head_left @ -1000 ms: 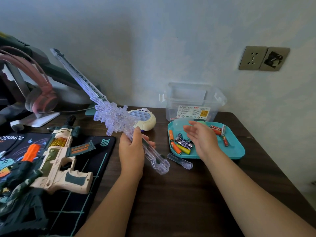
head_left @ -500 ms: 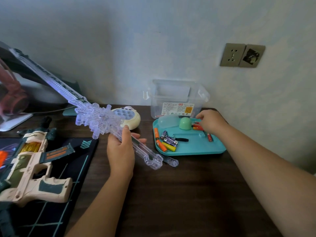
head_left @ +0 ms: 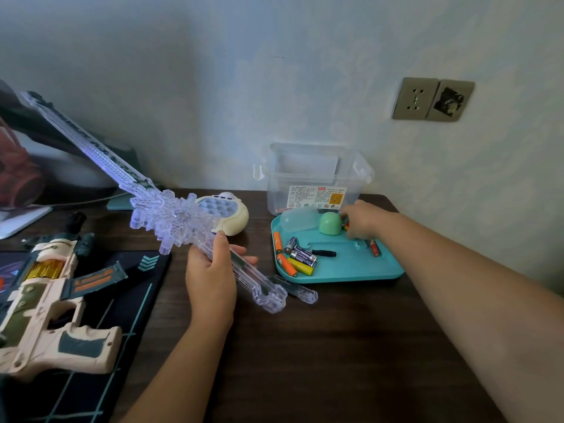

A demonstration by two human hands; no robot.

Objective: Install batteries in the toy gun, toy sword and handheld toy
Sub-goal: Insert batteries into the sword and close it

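Toy sword (head_left: 171, 215): hilt held in the curled fingers (head_left: 244, 251) of the left hand (head_left: 210, 279) above the desk (head_left: 335, 346), long axis blade up-left to pommel down-right toward the teal tray (head_left: 366, 271), where the nearer right hand (head_left: 363, 222) reaches among red batteries (head_left: 374, 248), its grip hidden.

We list the toy sword (head_left: 171, 215) as clear plastic with a violet-blue glow and a honeycomb pattern along the blade. The toy gun (head_left: 45, 303): cream body, dark teal panels, gold cylinder, orange strips. The handheld toy (head_left: 232, 218): cream shell, pale blue bubble grid. The tray (head_left: 351, 276): teal. In it we count orange batteries (head_left: 278, 241), a yellow battery (head_left: 300, 266), black-and-silver batteries (head_left: 303, 254) and a mint green dome (head_left: 330, 223). The mat (head_left: 137, 300): black, with teal lines and chevrons. The surface (head_left: 305, 346): dark brown wood grain.
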